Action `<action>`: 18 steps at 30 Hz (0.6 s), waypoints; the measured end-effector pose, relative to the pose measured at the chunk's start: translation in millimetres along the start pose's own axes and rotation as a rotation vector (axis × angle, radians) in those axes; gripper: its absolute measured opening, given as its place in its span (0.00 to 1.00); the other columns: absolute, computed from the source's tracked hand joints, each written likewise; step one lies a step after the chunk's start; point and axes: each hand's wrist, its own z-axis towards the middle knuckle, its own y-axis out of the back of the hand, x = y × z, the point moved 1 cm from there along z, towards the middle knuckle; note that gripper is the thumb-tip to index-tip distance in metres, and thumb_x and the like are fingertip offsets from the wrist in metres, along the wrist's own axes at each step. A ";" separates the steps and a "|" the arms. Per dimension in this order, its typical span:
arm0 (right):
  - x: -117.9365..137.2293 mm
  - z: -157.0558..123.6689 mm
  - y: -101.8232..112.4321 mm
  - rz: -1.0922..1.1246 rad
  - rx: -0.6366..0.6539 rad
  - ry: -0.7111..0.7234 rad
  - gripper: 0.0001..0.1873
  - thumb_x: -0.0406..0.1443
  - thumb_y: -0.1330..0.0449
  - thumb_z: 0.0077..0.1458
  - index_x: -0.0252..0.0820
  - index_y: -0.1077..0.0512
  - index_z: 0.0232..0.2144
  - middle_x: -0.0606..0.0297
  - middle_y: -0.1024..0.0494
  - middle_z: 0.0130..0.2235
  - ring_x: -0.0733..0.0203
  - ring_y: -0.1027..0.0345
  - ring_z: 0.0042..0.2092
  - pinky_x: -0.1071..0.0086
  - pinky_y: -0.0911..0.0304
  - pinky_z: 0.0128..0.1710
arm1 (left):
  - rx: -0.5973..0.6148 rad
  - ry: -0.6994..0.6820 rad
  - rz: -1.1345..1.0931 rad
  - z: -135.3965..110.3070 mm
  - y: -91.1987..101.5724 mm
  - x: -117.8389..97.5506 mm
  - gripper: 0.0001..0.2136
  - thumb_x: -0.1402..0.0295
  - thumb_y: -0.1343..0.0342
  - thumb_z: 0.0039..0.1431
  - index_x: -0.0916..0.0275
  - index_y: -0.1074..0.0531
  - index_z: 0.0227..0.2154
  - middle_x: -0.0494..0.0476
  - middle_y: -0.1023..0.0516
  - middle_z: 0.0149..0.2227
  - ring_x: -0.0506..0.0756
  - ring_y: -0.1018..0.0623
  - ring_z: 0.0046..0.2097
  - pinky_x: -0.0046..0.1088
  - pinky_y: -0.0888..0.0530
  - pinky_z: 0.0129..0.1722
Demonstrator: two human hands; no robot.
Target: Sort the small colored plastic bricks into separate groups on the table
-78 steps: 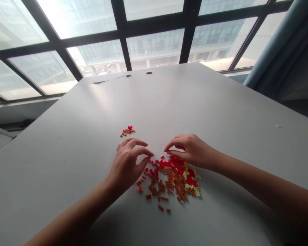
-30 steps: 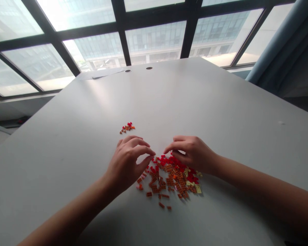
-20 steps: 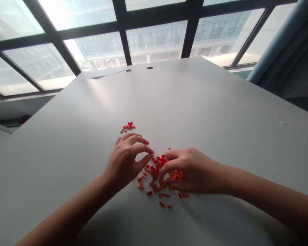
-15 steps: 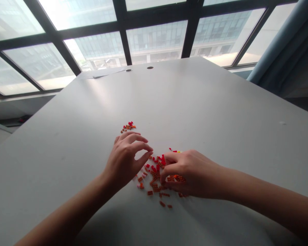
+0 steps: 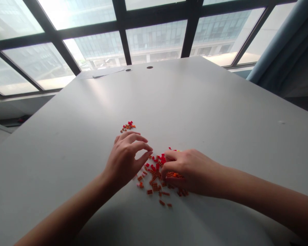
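A loose pile of small red, orange and pale yellow plastic bricks lies on the white table. My right hand is curled over the pile's right part, its fingers closed around a clump of orange bricks. That hand hides whatever lies beneath it. My left hand hovers at the pile's left edge with its fingers curved and apart, holding nothing. A smaller cluster of red and orange bricks sits farther out, just beyond my left fingertips.
Several stray bricks lie around the pile's near edge. At the table's far edge are a sheet of paper and a round grommet hole. Large windows stand beyond, with a blue curtain at the right.
My right hand has come down from the pile's upper right onto its right part, covering most of the red and yellow bricks there. My left hand has barely moved.
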 end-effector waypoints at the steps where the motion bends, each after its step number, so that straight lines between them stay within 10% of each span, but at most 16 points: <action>1: 0.3 0.3 -0.3 -0.007 0.002 -0.004 0.05 0.34 0.39 0.57 0.44 0.22 0.34 0.64 0.25 0.35 0.67 0.38 0.28 0.72 0.50 0.26 | -0.001 0.000 0.001 0.1 0.2 0.2 0.02 0.69 0.38 0.56 0.57 0.22 0.29 0.54 0.18 0.38 0.60 0.23 0.46 0.46 0.30 0.51; 18: -10.8 -2.1 2.8 0.108 -0.497 -0.009 0.07 0.35 0.43 0.61 0.41 0.25 0.38 0.64 0.29 0.34 0.67 0.38 0.26 0.72 0.42 0.29 | 0.090 0.296 -0.404 1.4 7.1 -23.1 0.04 0.64 0.39 0.57 0.55 0.20 0.32 0.53 0.18 0.39 0.57 0.21 0.43 0.41 0.26 0.49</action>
